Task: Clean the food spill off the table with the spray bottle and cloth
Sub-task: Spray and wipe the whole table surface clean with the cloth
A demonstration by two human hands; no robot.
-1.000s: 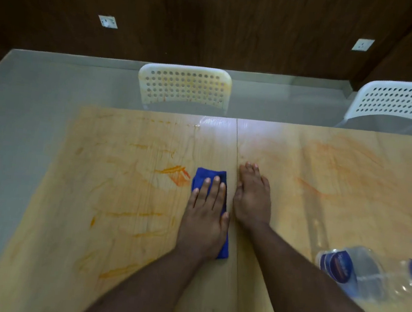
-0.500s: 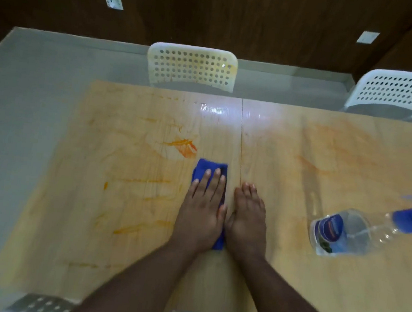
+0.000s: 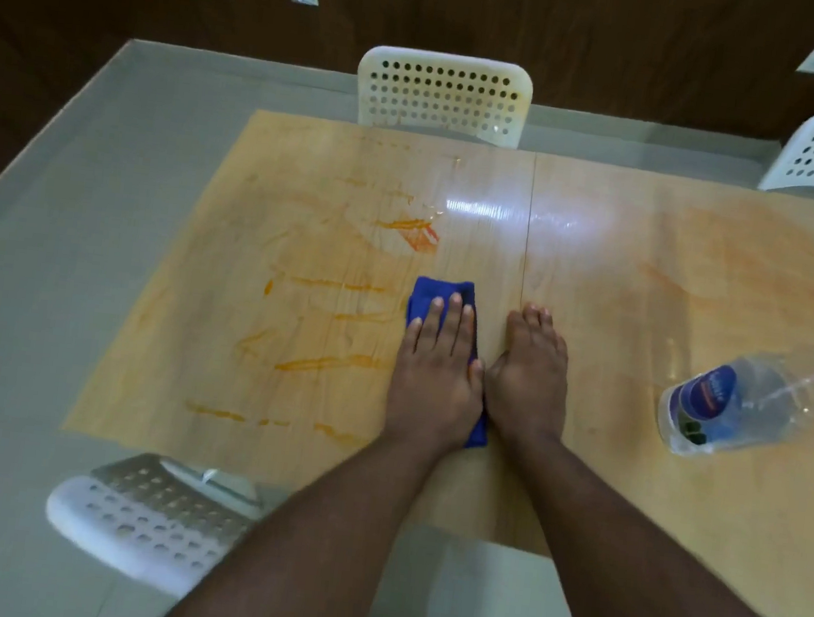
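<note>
two hands lie flat at frame centre: the left hand (image 3: 436, 367) presses the blue cloth (image 3: 442, 294), the right hand (image 3: 529, 373) rests bare on the table (image 3: 628, 485). the cloth looks soft, best handled under a flat palm. the spray bottle (image 3: 739, 402) lies at right, probably light and slippery.

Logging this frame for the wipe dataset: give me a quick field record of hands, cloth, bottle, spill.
left hand: flat, fingers straight, pressing on blue cloth
right hand: flat on table, beside cloth, holding nothing
spray bottle: lying on its side, right of hands, untouched
spill: orange streaks left of cloth, not yet wiped
chairs: one white chair across the table
</note>
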